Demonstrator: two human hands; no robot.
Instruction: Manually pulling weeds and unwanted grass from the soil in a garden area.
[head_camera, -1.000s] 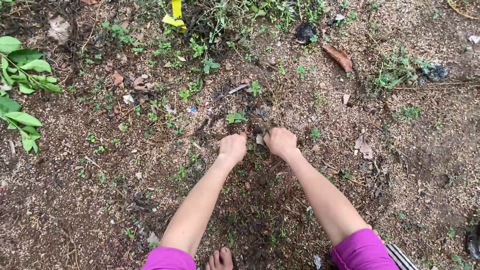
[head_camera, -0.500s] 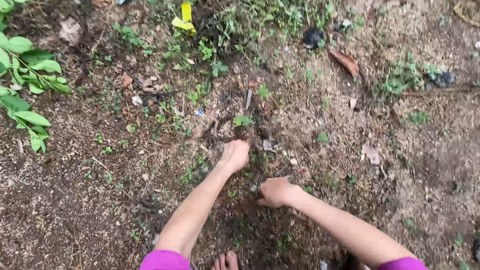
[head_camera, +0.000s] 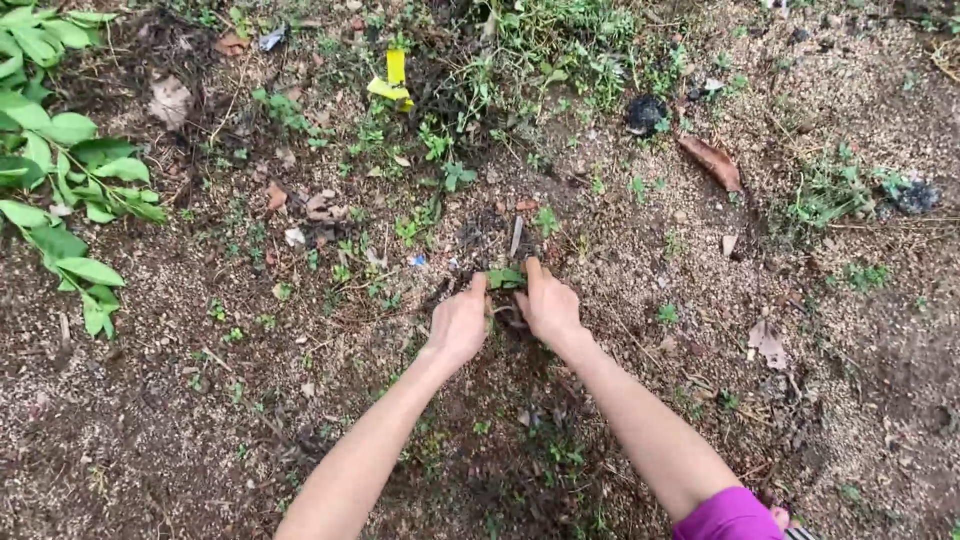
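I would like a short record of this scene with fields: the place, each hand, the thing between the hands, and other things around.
place: bare gritty ground with scattered weeds
left hand: palm down on the soil, fingers toward a small green weed
right hand: beside the same weed, fingers reaching it
grip: cannot tell if either hand pinches the weed
around: leafy branch far left, yellow scrap above, dry brown leaf upper right

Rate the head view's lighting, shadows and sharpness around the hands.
Head view: flat, even daylight with no hard shadows or glare; the left hand, right hand and small green weed between them are sharp; ground detail softens slightly toward the frame edges.
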